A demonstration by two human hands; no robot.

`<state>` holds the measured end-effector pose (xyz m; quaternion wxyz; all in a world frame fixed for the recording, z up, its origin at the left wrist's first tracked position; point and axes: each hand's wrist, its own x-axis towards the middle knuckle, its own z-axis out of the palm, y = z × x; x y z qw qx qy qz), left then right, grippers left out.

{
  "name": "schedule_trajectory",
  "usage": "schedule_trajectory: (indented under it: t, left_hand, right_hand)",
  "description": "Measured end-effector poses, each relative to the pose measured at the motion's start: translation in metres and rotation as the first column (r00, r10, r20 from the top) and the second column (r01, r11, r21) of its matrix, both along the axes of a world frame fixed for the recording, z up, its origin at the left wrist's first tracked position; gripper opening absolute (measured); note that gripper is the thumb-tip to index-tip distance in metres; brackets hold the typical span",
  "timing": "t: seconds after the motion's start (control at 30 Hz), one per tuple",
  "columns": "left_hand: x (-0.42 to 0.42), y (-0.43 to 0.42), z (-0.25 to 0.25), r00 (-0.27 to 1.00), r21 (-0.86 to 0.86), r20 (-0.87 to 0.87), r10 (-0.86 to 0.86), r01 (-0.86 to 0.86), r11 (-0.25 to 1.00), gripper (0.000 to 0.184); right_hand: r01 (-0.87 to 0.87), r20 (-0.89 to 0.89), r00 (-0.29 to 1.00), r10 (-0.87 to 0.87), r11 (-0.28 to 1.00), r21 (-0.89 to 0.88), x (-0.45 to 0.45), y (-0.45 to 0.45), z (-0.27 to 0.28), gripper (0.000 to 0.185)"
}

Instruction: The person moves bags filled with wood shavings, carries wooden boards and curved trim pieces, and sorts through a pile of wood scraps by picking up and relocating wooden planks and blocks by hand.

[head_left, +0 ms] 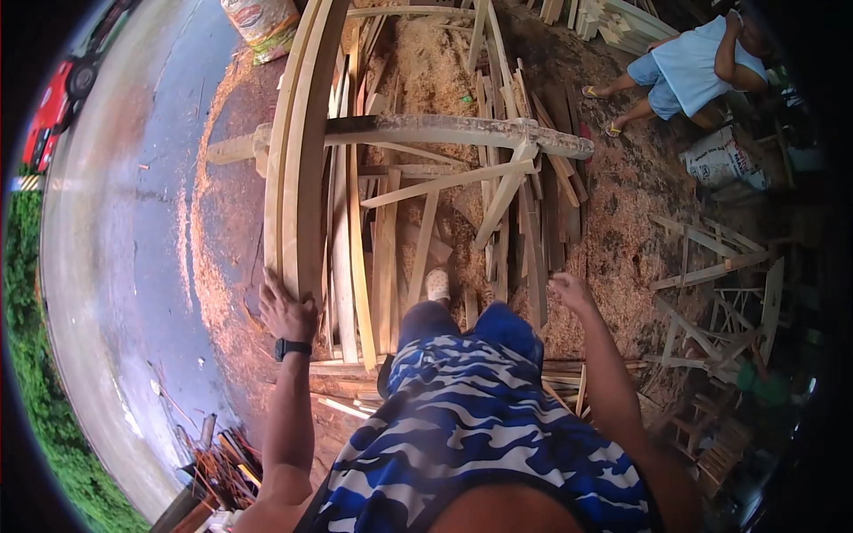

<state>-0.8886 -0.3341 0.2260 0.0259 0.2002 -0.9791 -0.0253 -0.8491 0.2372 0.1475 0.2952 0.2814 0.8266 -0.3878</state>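
Note:
My left hand [286, 311], with a dark watch on its wrist, is at the near end of a long pale wooden plank [306, 178]. Its fingers are bent around the plank's end and left side. A second narrow strip of wood [279, 169] lies alongside on the left. These pieces rest across a rough wooden crossbeam [418, 131]. My right hand [570, 291] hangs at my right side with loosely curled fingers and nothing visible in it. Nearest to it is a dark board [534, 258] in the pile.
Several loose boards [388, 249] and slats lie in front of my legs, around my light shoe [437, 284]. A person in a white shirt [706, 67] stands at the upper right. Wooden frames [711, 275] are on the right; sacks [262, 27] and a wet road [124, 222] are left.

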Motion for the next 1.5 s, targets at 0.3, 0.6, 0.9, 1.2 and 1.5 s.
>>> schedule_trajectory:
  t: [0.3, 0.6, 0.9, 1.2, 1.5]
  left_hand:
    - [0.0, -0.004, -0.005, 0.997, 0.042, -0.074, -0.001, 0.004, 0.999, 0.093]
    - [-0.001, -0.004, -0.009, 0.99, 0.065, -0.14, -0.019, 0.029, 0.997, 0.091]
    - [-0.001, -0.009, -0.016, 0.992, 0.173, -0.124, -0.014, 0.035, 0.984, 0.086]
    - [-0.001, -0.014, -0.019, 0.997, 0.087, -0.072, 0.028, -0.021, 0.996, 0.085]
    - [-0.01, 0.008, 0.011, 0.995, 0.066, -0.03, 0.092, -0.089, 0.994, 0.081]
  right_hand:
    - [-0.432, -0.138, 0.883, 0.449, 0.892, 0.135, -0.098, -0.052, 0.013, 0.048]
    - [-0.608, -0.197, 0.733, 0.651, 0.757, 0.239, -0.212, -0.109, 0.024, 0.05]
    - [-0.537, -0.194, 0.667, 0.72, 0.644, 0.544, -0.315, -0.138, -0.019, 0.086]
    - [-0.583, -0.051, 0.513, 0.857, 0.391, 0.713, -0.316, -0.105, -0.058, 0.096]
    - [-0.533, -0.046, 0.457, 0.888, 0.315, 0.786, -0.323, -0.096, -0.065, 0.092]
